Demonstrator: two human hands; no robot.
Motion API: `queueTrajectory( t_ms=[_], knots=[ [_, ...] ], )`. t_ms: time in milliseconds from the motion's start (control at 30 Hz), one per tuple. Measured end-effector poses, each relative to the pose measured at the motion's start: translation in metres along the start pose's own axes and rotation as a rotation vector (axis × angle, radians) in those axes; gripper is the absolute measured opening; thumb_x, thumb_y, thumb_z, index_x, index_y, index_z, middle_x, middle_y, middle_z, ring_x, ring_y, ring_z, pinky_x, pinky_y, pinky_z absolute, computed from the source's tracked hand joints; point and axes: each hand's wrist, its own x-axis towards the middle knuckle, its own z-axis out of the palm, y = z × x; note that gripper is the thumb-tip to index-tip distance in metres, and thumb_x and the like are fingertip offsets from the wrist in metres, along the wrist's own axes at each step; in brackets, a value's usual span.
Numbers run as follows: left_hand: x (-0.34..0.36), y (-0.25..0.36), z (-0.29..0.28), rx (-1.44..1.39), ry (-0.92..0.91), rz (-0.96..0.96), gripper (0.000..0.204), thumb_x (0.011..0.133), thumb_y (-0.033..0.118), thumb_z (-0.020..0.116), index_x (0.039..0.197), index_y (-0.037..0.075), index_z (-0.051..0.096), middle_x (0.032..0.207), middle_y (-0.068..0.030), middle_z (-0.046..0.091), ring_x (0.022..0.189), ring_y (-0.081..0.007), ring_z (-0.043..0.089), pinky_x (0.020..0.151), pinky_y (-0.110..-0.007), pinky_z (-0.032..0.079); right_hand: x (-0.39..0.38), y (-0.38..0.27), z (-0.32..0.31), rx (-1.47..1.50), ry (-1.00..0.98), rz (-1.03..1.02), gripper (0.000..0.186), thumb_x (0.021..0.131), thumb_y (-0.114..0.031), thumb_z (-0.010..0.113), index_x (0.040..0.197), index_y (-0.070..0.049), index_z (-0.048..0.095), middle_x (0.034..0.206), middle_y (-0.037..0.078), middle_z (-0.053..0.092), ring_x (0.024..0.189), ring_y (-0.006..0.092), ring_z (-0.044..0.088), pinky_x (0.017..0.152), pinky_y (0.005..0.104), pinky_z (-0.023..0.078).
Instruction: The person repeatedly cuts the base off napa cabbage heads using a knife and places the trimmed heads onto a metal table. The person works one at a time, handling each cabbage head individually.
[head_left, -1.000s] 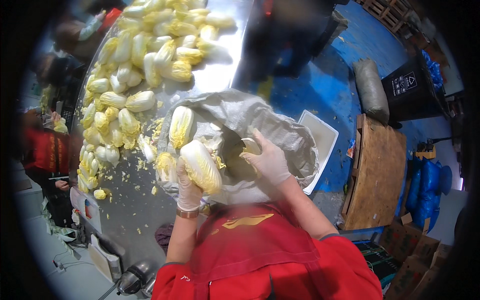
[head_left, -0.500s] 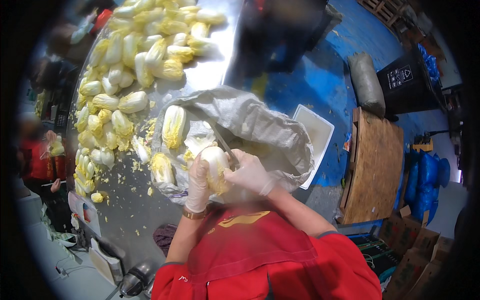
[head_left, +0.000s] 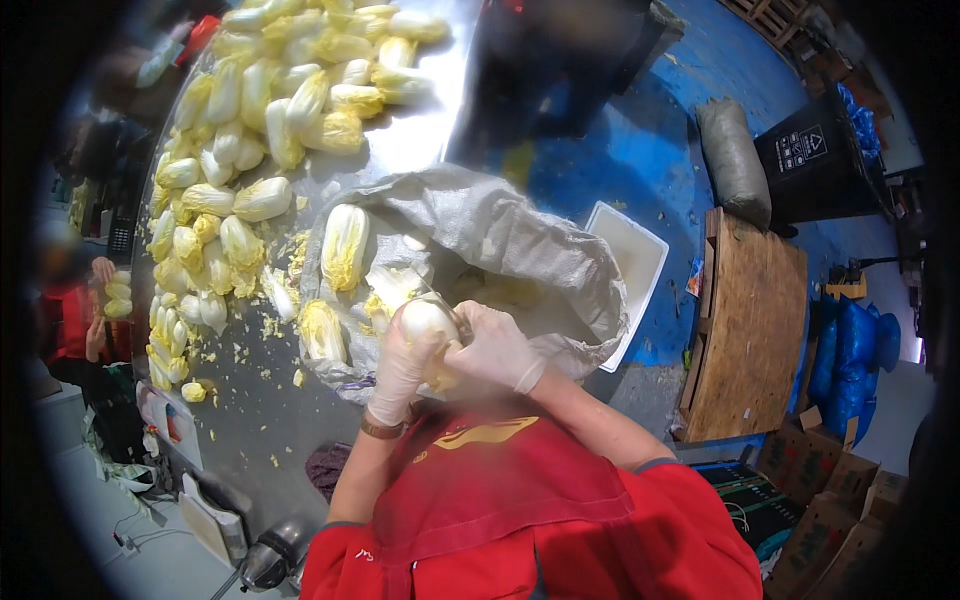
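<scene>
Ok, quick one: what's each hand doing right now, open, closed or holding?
Left hand: closed around a cabbage.
Right hand: closed at the cabbage's side; what it grips, if anything, can't be told.

On the blue floor (head_left: 655, 150), 1 wooden pallet (head_left: 750, 335) has 1 stuffed grey sack (head_left: 732, 165) at its far edge, 1 black bin (head_left: 815, 175) beyond its far right corner, blue bags (head_left: 848, 350) past its right edge, cardboard boxes (head_left: 800, 465) by its near right corner.
</scene>
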Motion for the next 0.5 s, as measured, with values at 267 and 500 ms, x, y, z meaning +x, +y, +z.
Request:
queueTrajectory(
  t_ms=[267, 500],
  knots=[
    [-0.010, 0.006, -0.027, -0.343, -0.131, -0.183, 0.080, 0.078, 0.057, 0.073, 0.129, -0.001, 0.052, 0.103, -0.0034, 0.063, 0.093, -0.0115, 0.060, 0.081, -0.028, 0.052, 0.001, 0.015, 0.003, 0.030, 0.113, 0.065, 0.019, 0.079, -0.018, 0.061, 0.089, -0.002, 0.060, 0.086, 0.020, 0.066, 0.080, 0.0365, 0.066, 0.075, 0.0418, 0.053],
    [0.001, -0.004, -0.028, -0.138, -0.003, 0.031, 0.082, 0.082, 0.059, 0.068, 0.133, -0.002, 0.048, 0.112, -0.0064, 0.061, 0.099, -0.0151, 0.061, 0.086, -0.031, 0.051, 0.005, 0.001, -0.005, 0.289, -0.023, 0.020, 0.033, 0.082, -0.019, 0.070, 0.111, -0.005, 0.065, 0.098, 0.011, 0.069, 0.091, 0.0187, 0.066, 0.084, 0.0305, 0.051]
  ],
)
